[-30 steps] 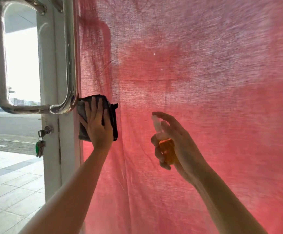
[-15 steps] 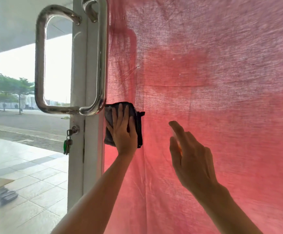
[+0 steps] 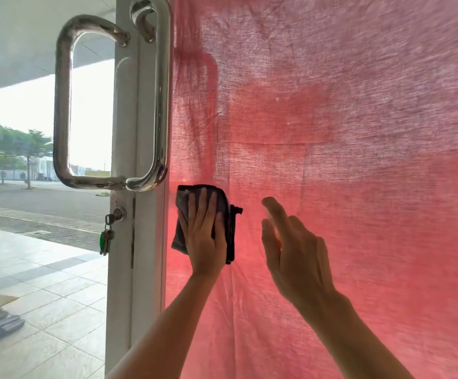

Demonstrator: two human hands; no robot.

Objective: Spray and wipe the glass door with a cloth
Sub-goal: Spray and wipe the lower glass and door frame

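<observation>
Head view: no brand, label or legible writing shows anywhere. The left hand (image 3: 204,236) lies flat with straight fingers on a dark cloth (image 3: 184,212), pressing it against the glass door (image 3: 359,187) near the door's left edge, just below the lower end of the chrome handle (image 3: 162,91). A red fabric (image 3: 372,64) covers the glass behind, lit through from outside, with darker patches across its upper part. The right hand (image 3: 296,253) is raised just right of the cloth, seen from the back, its forefinger lifted and the other fingers curled around a spray bottle (image 3: 278,236) — only a sliver of orange shows past the fingers, the rest is hidden by the hand. The white door frame (image 3: 121,269) carries a second handle (image 3: 64,105) on its outer side and a lock with keys (image 3: 107,236) hanging from it, one with a green tag. Beyond the frame lie pale floor tiles (image 3: 45,296), a road and trees — all seen through the opening at the left edge.
</observation>
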